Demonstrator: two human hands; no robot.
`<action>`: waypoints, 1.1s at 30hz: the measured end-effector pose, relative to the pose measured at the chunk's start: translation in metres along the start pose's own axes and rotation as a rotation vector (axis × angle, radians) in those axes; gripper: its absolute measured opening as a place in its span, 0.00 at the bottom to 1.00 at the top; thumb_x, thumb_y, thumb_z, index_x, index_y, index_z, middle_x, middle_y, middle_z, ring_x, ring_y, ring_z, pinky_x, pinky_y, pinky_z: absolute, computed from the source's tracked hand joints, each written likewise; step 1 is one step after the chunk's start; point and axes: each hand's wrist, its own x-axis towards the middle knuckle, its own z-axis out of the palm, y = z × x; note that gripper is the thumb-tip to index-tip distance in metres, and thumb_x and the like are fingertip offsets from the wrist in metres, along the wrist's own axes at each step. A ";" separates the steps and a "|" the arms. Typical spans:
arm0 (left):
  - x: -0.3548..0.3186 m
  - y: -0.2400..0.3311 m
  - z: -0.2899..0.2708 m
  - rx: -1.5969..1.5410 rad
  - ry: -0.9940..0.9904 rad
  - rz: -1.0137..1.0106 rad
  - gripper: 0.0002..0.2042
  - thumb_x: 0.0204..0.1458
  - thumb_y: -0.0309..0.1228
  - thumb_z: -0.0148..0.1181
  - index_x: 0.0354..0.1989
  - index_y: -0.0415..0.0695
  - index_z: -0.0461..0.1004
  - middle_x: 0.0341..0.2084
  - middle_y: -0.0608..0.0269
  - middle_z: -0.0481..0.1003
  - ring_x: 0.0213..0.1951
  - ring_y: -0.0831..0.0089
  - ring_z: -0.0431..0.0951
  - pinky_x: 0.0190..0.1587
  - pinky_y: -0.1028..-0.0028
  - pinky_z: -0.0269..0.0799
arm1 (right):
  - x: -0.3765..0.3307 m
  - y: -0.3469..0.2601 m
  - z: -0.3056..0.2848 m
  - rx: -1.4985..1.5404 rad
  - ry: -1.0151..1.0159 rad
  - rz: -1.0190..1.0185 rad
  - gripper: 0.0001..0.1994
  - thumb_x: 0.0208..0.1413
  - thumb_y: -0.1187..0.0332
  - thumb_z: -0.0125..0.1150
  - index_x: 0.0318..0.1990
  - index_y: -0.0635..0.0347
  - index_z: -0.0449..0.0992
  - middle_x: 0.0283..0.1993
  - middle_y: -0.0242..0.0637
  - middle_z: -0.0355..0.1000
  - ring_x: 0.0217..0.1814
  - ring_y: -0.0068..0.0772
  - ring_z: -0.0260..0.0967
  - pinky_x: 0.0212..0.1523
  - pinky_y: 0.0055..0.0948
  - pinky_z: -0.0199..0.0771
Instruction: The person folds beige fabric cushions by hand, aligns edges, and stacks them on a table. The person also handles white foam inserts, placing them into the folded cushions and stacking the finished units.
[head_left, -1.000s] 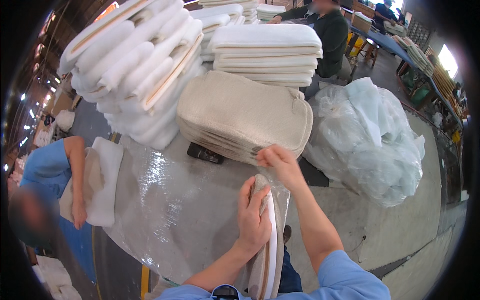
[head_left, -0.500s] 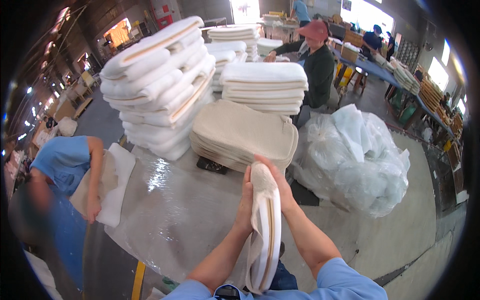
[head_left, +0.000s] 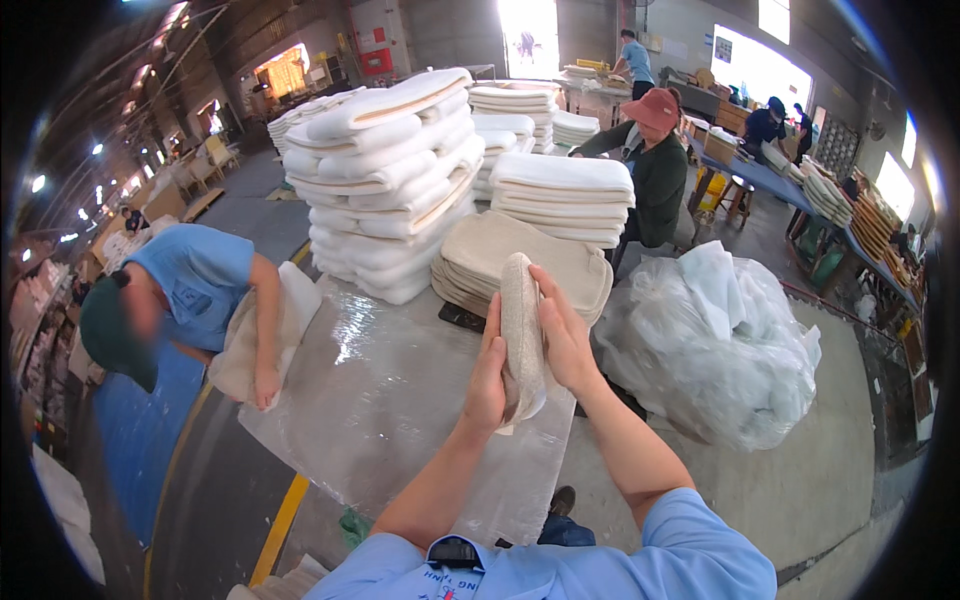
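Note:
A beige fabric-covered cushion [head_left: 522, 345] stands on edge between my palms. My left hand [head_left: 487, 385] presses its left face, and my right hand [head_left: 567, 340] presses the right one, fingers pointing away from me. The beige cover wraps the side turned toward me; the cushion's underside is mostly hidden. Just beyond it lies a stack of flat beige cushions [head_left: 530, 240] on the plastic-covered table [head_left: 375, 400]. Behind this stack is a pile of white pads [head_left: 565, 190], and a taller white pile [head_left: 385, 190] rises to its left.
A big clear plastic bag [head_left: 715, 350] with white material sits at the right. At the left a co-worker in blue [head_left: 200, 290] handles a beige cover over a white pad. A person in a red cap [head_left: 655, 165] is behind the piles. A yellow line [head_left: 280, 530] marks the floor.
The cushion has tilted up and away from me between my hands. Its white padding with a tan strip showed before; now the beige covering faces me. The head view has shifted.

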 end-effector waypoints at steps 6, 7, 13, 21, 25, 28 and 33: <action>-0.008 -0.002 0.001 0.174 0.002 0.084 0.40 0.72 0.38 0.49 0.82 0.33 0.33 0.80 0.48 0.45 0.79 0.62 0.48 0.79 0.63 0.45 | -0.006 -0.013 0.025 0.160 0.124 0.122 0.29 0.79 0.54 0.36 0.76 0.65 0.63 0.78 0.51 0.61 0.82 0.46 0.54 0.80 0.37 0.49; -0.012 0.000 0.002 0.237 -0.019 0.102 0.42 0.70 0.36 0.54 0.82 0.33 0.33 0.80 0.48 0.46 0.79 0.61 0.49 0.78 0.63 0.47 | -0.016 -0.019 0.033 0.105 0.166 0.111 0.29 0.79 0.53 0.35 0.75 0.65 0.63 0.77 0.50 0.62 0.82 0.44 0.54 0.80 0.36 0.48; -0.030 0.029 -0.013 0.451 -0.074 -0.014 0.46 0.60 0.26 0.64 0.82 0.37 0.41 0.77 0.51 0.54 0.76 0.65 0.56 0.75 0.64 0.54 | -0.021 -0.012 -0.009 -0.088 0.164 -0.063 0.25 0.77 0.56 0.43 0.69 0.64 0.72 0.69 0.52 0.69 0.71 0.49 0.67 0.72 0.38 0.63; -0.052 0.090 -0.018 1.049 0.002 0.064 0.28 0.58 0.26 0.67 0.69 0.39 0.71 0.58 0.53 0.78 0.59 0.63 0.79 0.61 0.67 0.73 | -0.002 -0.033 -0.036 -0.301 -0.190 -0.425 0.14 0.69 0.64 0.61 0.54 0.62 0.82 0.50 0.46 0.79 0.47 0.45 0.79 0.48 0.35 0.78; -0.065 0.079 -0.008 1.216 0.114 0.248 0.26 0.55 0.32 0.74 0.62 0.40 0.76 0.51 0.52 0.79 0.52 0.56 0.81 0.54 0.63 0.77 | -0.010 -0.043 -0.025 -0.350 -0.181 -0.475 0.12 0.65 0.64 0.62 0.46 0.64 0.83 0.40 0.45 0.80 0.38 0.45 0.79 0.40 0.37 0.78; -0.071 0.078 -0.012 1.172 0.108 0.218 0.27 0.53 0.35 0.77 0.61 0.40 0.77 0.51 0.52 0.79 0.52 0.55 0.81 0.53 0.62 0.77 | -0.020 -0.047 -0.026 -0.385 -0.196 -0.427 0.10 0.64 0.63 0.66 0.44 0.61 0.83 0.36 0.43 0.77 0.35 0.45 0.77 0.37 0.38 0.77; -0.067 0.084 -0.024 1.111 -0.027 0.161 0.27 0.52 0.34 0.77 0.60 0.40 0.77 0.54 0.52 0.78 0.56 0.55 0.79 0.56 0.62 0.76 | -0.035 -0.050 -0.037 -0.379 -0.284 -0.297 0.11 0.62 0.62 0.68 0.41 0.62 0.81 0.35 0.43 0.76 0.37 0.46 0.77 0.38 0.40 0.76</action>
